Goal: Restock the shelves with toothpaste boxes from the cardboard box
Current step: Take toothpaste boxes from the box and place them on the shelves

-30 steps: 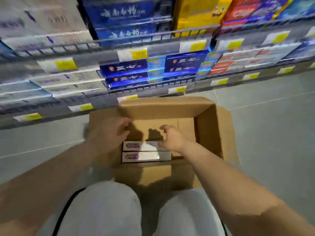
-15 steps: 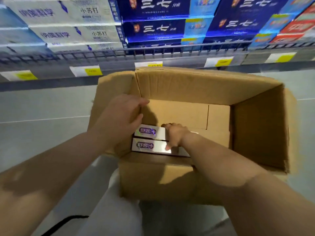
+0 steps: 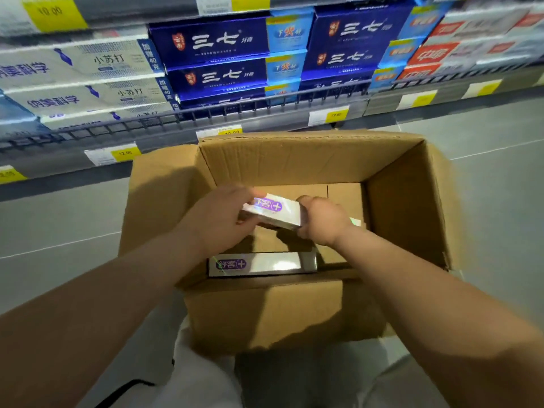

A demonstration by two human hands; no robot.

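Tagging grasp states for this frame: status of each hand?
Left hand: holds the upper toothpaste box at its left end.
Right hand: holds the same box at its right end.

Silvery toothpaste box (image 3: pixel 282 214), perhaps purple-lettered

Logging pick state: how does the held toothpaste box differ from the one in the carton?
The left hand and right hand grip the held box at its ends; the lying box is untouched. The held box is raised and tilted; the lying box lies flat by the carton's near wall. Both are silver with purple logos.
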